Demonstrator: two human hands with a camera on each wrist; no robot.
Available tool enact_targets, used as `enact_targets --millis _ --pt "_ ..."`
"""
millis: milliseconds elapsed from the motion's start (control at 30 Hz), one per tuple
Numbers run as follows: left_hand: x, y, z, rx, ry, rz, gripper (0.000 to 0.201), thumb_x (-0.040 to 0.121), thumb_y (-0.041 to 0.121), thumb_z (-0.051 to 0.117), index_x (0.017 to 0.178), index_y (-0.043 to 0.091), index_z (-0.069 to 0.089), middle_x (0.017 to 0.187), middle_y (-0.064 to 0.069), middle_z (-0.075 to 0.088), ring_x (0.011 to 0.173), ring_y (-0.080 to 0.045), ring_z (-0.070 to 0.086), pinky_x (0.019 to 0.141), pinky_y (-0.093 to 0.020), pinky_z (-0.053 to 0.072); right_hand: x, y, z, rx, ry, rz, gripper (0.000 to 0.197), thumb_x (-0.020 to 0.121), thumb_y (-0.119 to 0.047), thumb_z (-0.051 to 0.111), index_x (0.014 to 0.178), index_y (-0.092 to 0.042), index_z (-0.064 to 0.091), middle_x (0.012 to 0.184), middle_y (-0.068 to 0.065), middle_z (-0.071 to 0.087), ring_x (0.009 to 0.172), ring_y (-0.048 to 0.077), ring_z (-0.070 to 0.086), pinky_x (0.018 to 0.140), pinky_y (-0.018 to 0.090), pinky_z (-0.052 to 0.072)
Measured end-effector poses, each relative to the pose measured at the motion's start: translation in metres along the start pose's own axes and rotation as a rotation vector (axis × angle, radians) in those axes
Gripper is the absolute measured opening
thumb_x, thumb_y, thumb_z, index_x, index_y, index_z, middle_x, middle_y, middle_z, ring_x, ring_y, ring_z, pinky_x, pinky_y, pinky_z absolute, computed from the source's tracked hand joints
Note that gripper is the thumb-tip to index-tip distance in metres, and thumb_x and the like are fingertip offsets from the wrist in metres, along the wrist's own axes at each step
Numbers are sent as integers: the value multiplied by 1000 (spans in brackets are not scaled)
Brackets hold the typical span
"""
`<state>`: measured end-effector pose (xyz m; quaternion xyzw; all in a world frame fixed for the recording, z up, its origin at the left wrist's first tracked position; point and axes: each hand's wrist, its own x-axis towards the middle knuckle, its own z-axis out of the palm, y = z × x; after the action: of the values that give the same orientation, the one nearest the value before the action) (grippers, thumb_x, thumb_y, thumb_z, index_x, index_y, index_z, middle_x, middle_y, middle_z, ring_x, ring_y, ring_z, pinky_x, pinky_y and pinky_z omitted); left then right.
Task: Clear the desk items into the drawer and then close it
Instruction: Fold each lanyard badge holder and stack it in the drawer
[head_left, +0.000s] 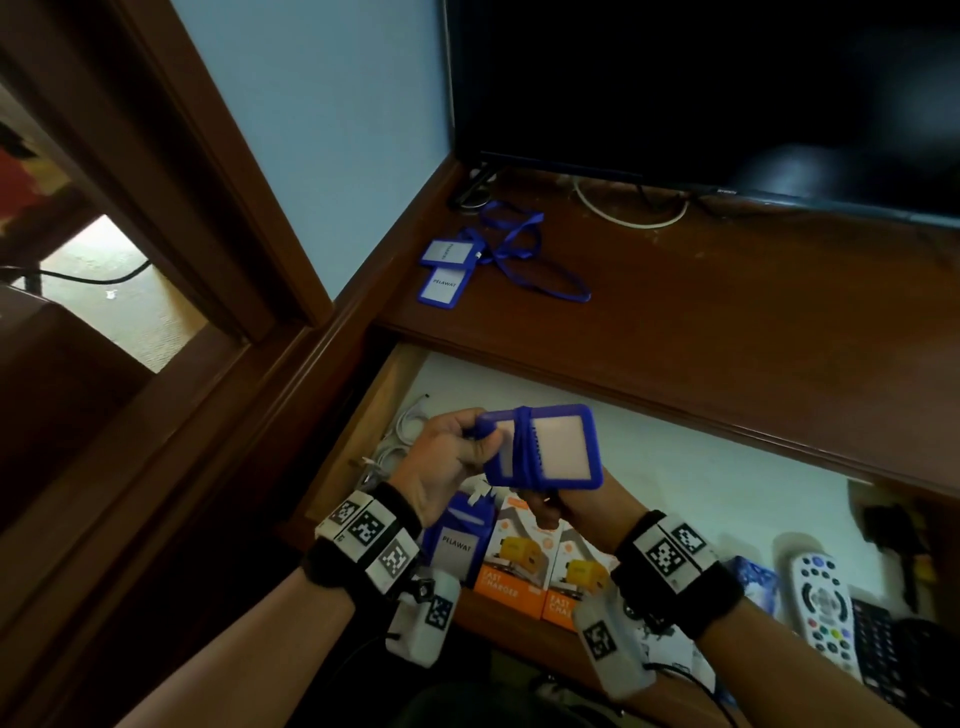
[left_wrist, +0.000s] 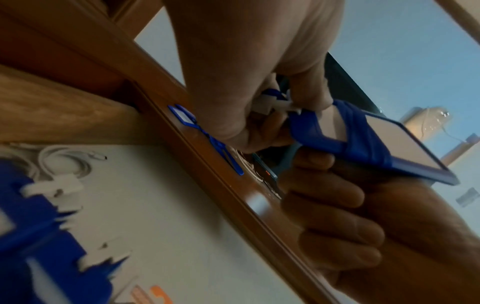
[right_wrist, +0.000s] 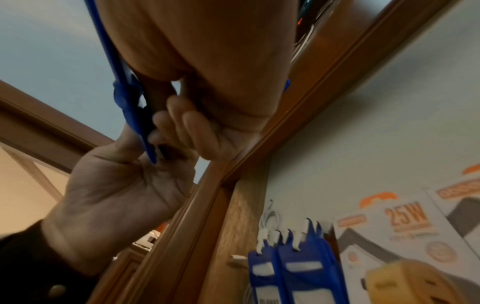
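Over the open drawer (head_left: 675, 467) I hold a blue badge holder (head_left: 545, 447) with its lanyard wound round the middle. My left hand (head_left: 480, 441) pinches its clip end; the left wrist view shows the white clip (left_wrist: 278, 105) between thumb and fingers. Beneath it, my right hand (head_left: 550, 501) curls its fingers (left_wrist: 337, 205) round the underside of the holder (left_wrist: 389, 144). In the right wrist view the holder (right_wrist: 130, 102) shows edge-on. Two more blue badge holders with loose lanyards (head_left: 447, 270) lie at the desk's (head_left: 727, 312) far left.
Inside the drawer are white cables (head_left: 405, 431), blue badge holders (head_left: 457, 540), two orange charger boxes (head_left: 519, 566), a tissue pack (head_left: 756, 582) and a grey remote (head_left: 826, 608). A dark TV (head_left: 675, 78) stands at the desk's back. A wooden frame borders the left.
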<state>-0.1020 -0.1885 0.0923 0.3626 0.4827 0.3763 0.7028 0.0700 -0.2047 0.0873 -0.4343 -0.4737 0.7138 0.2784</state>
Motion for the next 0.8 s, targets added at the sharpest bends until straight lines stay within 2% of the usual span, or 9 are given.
enact_targets --millis 100,200,267,333,433,500,667,733,800 --pt "1 1 -11 138 54 -50 27 87 4 57 111 -8 55 110 -26 62 102 -36 61 92 -46 47 6 14 -8 -20 -12 69 20 93 -20 49 83 -5 59 59 5 55 45 13 42 45 23 35" --pt "3 5 -28 308 117 -78 4 88 3 59 92 3 59 93 -21 62 88 -32 61 81 -41 49 21 20 -20 -155 91 160 22 93 -2 43 85 1 64 58 11 54 43 18 41 45 25 34" --pt "7 2 -44 581 145 -109 9 86 6 63 80 11 59 91 -18 65 85 -30 63 80 -42 50 30 22 -27 -186 202 202 28 88 3 42 73 -4 66 55 13 50 42 20 38 45 24 32" --pt "12 -4 -58 996 112 -118 10 83 14 66 75 17 60 90 -12 68 88 -26 64 81 -39 50 38 16 -33 -180 269 217 25 87 1 46 73 -4 66 55 13 51 42 20 38 45 24 31" --pt "20 -15 -67 1452 -61 -110 3 80 16 62 79 14 65 93 -6 69 91 -23 62 80 -33 52 59 3 -40 -207 341 198 20 89 -3 50 77 0 66 55 11 52 44 21 39 45 25 32" --pt "28 -21 -66 1626 -218 -131 18 80 18 60 91 11 71 96 -8 69 90 -25 63 79 -34 53 79 -6 -43 -243 379 173 19 90 -6 52 77 0 66 55 10 52 44 21 39 45 26 32" --pt "56 -35 -57 1768 -549 -164 24 83 19 61 103 9 69 92 -12 65 81 -29 62 75 -37 54 147 -33 -43 -409 461 80 24 88 -7 55 66 -9 64 53 7 52 43 18 40 43 23 32" --pt "67 -39 -57 1767 -638 -136 23 81 17 64 100 7 71 88 -13 65 77 -30 62 67 -35 52 178 -45 -44 -517 501 34 21 86 -11 58 66 -13 66 57 2 56 50 15 46 49 25 37" --pt "76 -42 -58 1778 -722 -77 22 79 19 69 97 7 72 91 -15 67 79 -32 64 64 -34 50 206 -57 -43 -679 514 -24 13 85 -13 60 77 -13 69 70 0 63 66 14 55 64 26 43"
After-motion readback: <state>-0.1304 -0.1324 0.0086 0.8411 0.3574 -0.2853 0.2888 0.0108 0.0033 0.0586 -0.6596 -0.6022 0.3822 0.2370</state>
